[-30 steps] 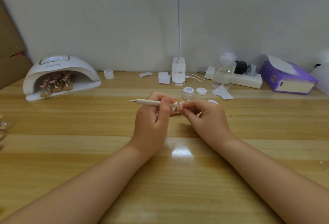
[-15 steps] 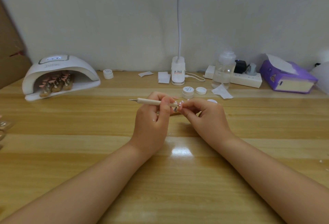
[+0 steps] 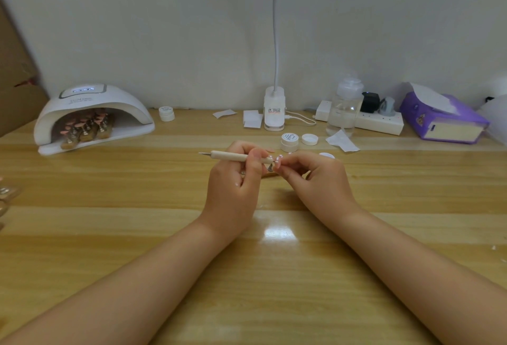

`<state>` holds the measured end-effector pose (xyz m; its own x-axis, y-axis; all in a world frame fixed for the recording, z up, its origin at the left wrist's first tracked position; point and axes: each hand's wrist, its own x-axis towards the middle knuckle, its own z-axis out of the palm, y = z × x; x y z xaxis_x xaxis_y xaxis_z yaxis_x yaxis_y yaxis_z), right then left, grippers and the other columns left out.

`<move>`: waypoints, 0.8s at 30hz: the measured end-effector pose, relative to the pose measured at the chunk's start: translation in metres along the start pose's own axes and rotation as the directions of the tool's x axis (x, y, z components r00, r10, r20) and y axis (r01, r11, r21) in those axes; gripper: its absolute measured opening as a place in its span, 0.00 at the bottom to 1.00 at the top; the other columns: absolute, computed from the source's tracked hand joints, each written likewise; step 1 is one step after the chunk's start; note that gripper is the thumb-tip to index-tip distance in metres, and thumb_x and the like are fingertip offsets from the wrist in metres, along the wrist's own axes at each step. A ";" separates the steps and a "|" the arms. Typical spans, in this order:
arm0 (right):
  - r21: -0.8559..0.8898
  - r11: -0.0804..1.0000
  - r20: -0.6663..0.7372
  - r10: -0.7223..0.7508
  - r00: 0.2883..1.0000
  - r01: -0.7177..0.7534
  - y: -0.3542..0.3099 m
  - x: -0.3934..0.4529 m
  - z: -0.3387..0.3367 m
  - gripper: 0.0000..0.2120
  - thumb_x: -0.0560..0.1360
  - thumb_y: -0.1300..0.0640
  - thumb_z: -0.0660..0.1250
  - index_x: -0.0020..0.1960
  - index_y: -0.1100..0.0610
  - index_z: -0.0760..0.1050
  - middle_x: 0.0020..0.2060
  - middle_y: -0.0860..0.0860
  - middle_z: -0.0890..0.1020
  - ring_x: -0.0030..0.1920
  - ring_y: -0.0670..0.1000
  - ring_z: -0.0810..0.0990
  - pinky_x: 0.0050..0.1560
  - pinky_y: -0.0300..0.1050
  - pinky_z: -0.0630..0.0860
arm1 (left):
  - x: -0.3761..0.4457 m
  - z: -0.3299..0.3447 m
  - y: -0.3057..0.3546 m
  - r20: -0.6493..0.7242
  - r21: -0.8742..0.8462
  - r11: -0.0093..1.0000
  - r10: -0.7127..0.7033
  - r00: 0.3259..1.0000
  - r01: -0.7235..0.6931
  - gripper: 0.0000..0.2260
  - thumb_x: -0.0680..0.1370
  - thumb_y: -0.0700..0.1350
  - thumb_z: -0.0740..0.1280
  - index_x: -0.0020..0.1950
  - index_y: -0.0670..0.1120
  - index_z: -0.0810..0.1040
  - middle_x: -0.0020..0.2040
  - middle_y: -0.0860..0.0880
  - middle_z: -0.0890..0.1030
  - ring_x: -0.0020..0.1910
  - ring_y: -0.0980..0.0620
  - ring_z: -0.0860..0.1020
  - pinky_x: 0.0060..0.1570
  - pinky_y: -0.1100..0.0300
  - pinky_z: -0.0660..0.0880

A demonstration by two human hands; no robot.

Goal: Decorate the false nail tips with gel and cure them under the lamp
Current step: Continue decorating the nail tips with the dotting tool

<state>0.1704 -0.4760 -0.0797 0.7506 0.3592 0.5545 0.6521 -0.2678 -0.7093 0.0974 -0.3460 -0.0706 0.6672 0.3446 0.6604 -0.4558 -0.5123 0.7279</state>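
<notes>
At ten o'clock on the wooden table (image 3: 109, 235) stands the white curing lamp (image 3: 93, 116), its printed name too faint to read, with pink nail tips on holders (image 3: 85, 130) inside. At centre, the left hand (image 3: 236, 182) curls its fingers round a wooden dotting tool (image 3: 233, 156) lying level. The right hand (image 3: 315, 180) pinches something small at the tool's tip; what it holds is hidden. At one o'clock sit a gel jar (image 3: 289, 142) with illegible lid script, its loose cap (image 3: 309, 139), then a purple tissue box (image 3: 444, 119).
</notes>
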 end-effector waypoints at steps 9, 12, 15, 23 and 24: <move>0.007 1.000 0.008 0.004 1.000 -0.004 -0.001 0.000 0.000 0.02 0.71 0.57 0.73 0.43 0.53 0.83 0.32 0.43 0.81 0.34 0.38 0.76 0.35 0.27 0.67 | 0.000 0.001 0.000 -0.003 0.002 1.000 -0.010 1.000 0.010 0.09 0.79 0.47 0.57 0.42 0.56 0.74 0.37 0.62 0.80 0.38 0.63 0.80 0.39 0.62 0.78; -0.003 1.000 -0.003 -0.005 1.000 0.005 -0.001 0.000 0.000 0.01 0.71 0.57 0.73 0.43 0.53 0.83 0.32 0.44 0.81 0.34 0.39 0.76 0.35 0.28 0.67 | 0.000 0.000 0.000 -0.004 0.004 1.000 -0.010 1.000 0.010 0.09 0.79 0.47 0.57 0.42 0.56 0.74 0.37 0.62 0.80 0.38 0.63 0.80 0.38 0.64 0.77; -0.010 1.000 -0.005 -0.007 1.000 0.007 -0.001 0.000 0.000 0.02 0.71 0.57 0.73 0.43 0.52 0.83 0.31 0.42 0.81 0.34 0.39 0.76 0.35 0.28 0.67 | 0.000 0.000 -0.001 -0.004 0.006 1.000 -0.011 1.000 0.011 0.09 0.79 0.47 0.57 0.42 0.56 0.74 0.37 0.63 0.80 0.38 0.64 0.80 0.38 0.65 0.77; -0.013 1.000 -0.014 -0.007 1.000 0.007 0.000 0.001 0.001 0.02 0.71 0.57 0.73 0.42 0.51 0.83 0.32 0.42 0.81 0.35 0.39 0.77 0.35 0.27 0.67 | 0.000 0.001 -0.001 -0.004 0.001 1.000 -0.021 1.000 0.021 0.09 0.79 0.47 0.57 0.42 0.56 0.74 0.38 0.62 0.80 0.38 0.64 0.79 0.39 0.63 0.77; -0.016 1.000 -0.014 -0.010 1.000 0.009 0.001 0.001 0.001 0.02 0.71 0.57 0.73 0.42 0.51 0.83 0.32 0.42 0.81 0.35 0.39 0.77 0.36 0.27 0.67 | 0.000 0.001 -0.001 -0.006 0.001 1.000 -0.024 1.000 0.024 0.09 0.79 0.47 0.57 0.42 0.56 0.74 0.38 0.62 0.80 0.38 0.63 0.79 0.39 0.63 0.77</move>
<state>0.1712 -0.4748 -0.0803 0.7458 0.3493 0.5672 0.6607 -0.2788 -0.6970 0.0983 -0.3459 -0.0712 0.6745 0.3611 0.6439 -0.4395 -0.5044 0.7432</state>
